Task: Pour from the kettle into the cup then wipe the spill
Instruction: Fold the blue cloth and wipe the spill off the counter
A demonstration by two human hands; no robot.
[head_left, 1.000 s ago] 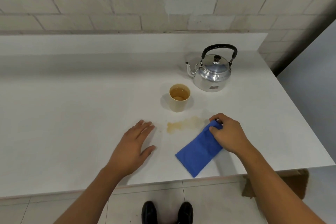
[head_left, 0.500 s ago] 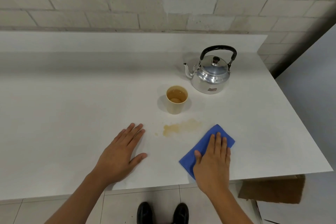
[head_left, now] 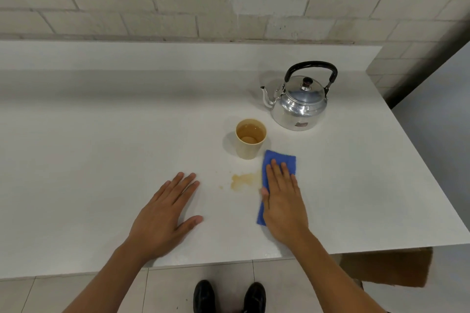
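A shiny metal kettle (head_left: 299, 105) with a black handle stands upright at the back right of the white counter (head_left: 101, 160). In front of it, to the left, a beige paper cup (head_left: 250, 138) holds brownish liquid. A brown spill (head_left: 244, 180) lies on the counter just in front of the cup. My right hand (head_left: 282, 201) presses flat on a blue cloth (head_left: 279, 159), which covers the spill's right edge. My left hand (head_left: 165, 216) rests flat on the counter, fingers spread, left of the spill and holding nothing.
A brick wall runs behind the counter's raised back ledge. The counter's front edge is close to me, with tiled floor and my black shoes (head_left: 229, 296) below. A brown cardboard box (head_left: 386, 268) sits under the counter's right front corner.
My right hand went from gripping the cloth's end to lying flat on it, then slid the cloth forward and left, up against the spill. The cloth turned from slanted to nearly straight.
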